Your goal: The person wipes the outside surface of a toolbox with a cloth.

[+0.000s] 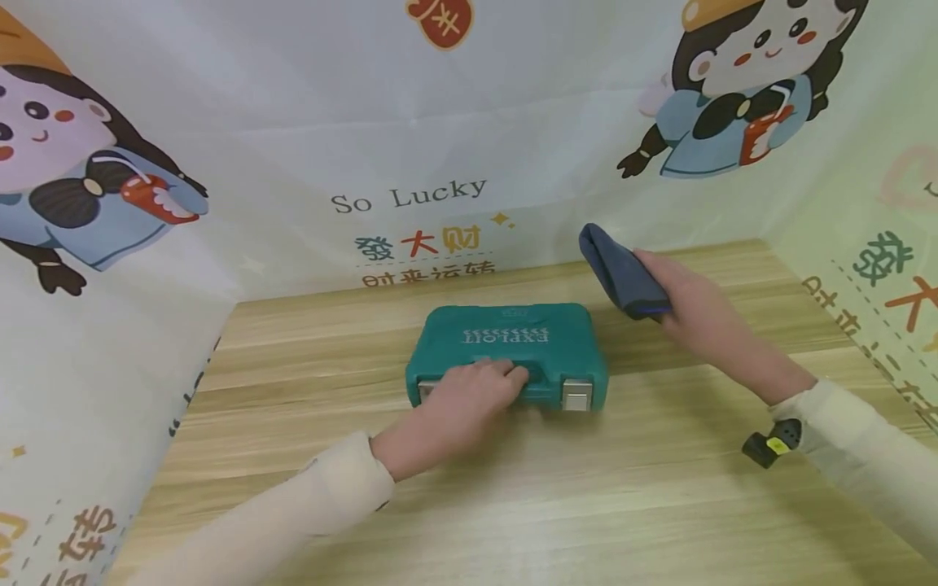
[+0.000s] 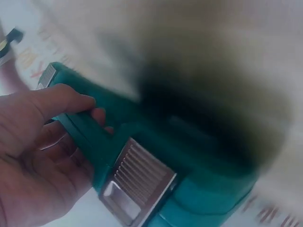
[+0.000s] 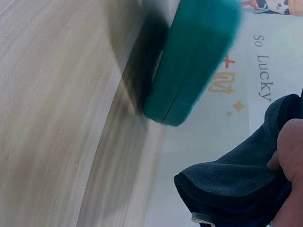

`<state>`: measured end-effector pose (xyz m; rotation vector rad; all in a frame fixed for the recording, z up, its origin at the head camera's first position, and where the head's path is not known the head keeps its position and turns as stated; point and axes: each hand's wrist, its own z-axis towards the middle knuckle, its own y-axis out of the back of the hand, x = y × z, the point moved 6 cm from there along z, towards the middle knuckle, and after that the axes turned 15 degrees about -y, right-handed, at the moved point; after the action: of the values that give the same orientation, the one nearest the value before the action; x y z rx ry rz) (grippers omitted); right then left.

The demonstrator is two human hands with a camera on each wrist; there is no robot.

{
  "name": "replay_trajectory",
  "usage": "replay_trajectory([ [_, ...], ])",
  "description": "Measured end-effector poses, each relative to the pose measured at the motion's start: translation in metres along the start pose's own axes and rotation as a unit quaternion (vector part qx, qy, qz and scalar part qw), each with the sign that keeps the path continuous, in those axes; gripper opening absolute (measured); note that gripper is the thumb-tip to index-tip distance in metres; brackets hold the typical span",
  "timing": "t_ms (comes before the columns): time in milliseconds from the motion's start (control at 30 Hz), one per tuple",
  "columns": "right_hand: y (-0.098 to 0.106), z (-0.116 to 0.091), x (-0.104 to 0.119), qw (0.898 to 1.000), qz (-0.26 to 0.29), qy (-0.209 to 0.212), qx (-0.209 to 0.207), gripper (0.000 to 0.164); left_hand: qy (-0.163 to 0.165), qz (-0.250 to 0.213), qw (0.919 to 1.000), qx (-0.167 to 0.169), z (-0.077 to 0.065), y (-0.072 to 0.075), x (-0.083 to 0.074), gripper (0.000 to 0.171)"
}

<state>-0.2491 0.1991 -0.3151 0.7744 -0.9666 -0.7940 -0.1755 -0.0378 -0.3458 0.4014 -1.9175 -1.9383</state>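
Observation:
A teal plastic tool case (image 1: 506, 325) with the word EXPLOIT on its lid and two silver latches is at the middle of the table in the head view. My left hand (image 1: 472, 399) grips its handle (image 2: 87, 137), fingers curled round the bar in the left wrist view. One silver latch (image 2: 137, 182) shows beside that hand. To the right of the case, raised above the table, my right hand (image 1: 692, 313) holds a folded dark blue-grey cloth (image 1: 623, 273) by one end. Its other end sticks out toward the back wall.
The case stands on a light wood-grain table (image 1: 293, 391). White printed sheeting (image 1: 293, 106) with cartoon figures and lettering rises behind the table and along both sides. A black strap with a small device (image 1: 773, 443) is on the right wrist.

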Motion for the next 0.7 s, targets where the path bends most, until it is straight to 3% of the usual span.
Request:
replay_trajectory([
  [233,0.002,0.0,0.0,1.0,0.004,0.001,0.002,0.067,-0.002,0.063,0.9969,-0.048,-0.004,0.061,0.008,0.011],
  [367,0.003,-0.001,0.001,1.0,0.012,0.003,0.004,0.067,0.004,0.07,0.9954,-0.065,-0.004,0.084,0.018,0.011],
  [500,0.003,-0.001,0.002,1.0,0.015,0.008,0.002,0.066,0.006,0.056,0.9965,-0.061,0.0,0.09,0.029,0.008],
  [700,0.001,-0.001,0.005,1.0,0.019,0.012,0.009,0.065,0.021,0.034,0.9978,-0.053,0.012,0.082,0.051,0.014],
])
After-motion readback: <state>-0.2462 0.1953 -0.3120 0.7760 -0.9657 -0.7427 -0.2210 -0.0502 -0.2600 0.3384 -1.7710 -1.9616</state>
